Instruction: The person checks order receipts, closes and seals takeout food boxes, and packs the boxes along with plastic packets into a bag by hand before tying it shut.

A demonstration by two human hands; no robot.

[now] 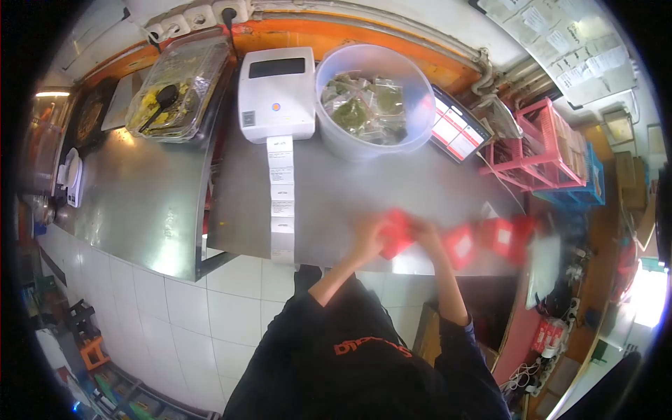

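Observation:
A red packet (397, 235), smeared by motion, is held just above the front of the steel table. My left hand (367, 239) is closed on its left side. At its right edge are the fingers of my right hand (428, 236), closed on it too, though blurred. To the right of my hands lie more red packets, one with a white label (463, 246) and another with a white label (502, 236). Left of my hands, a strip of printed labels (283, 203) hangs from the white label printer (277, 98) down past the table's front edge.
A translucent tub (420, 133) holds small clear bags of green stuff (371, 105). Beside it leans a tablet (458, 129), near a pink basket (549, 143). On the left counter sit a clear tray (196, 70) with yellow food and a black spoon (165, 99), and a small scale (73, 178).

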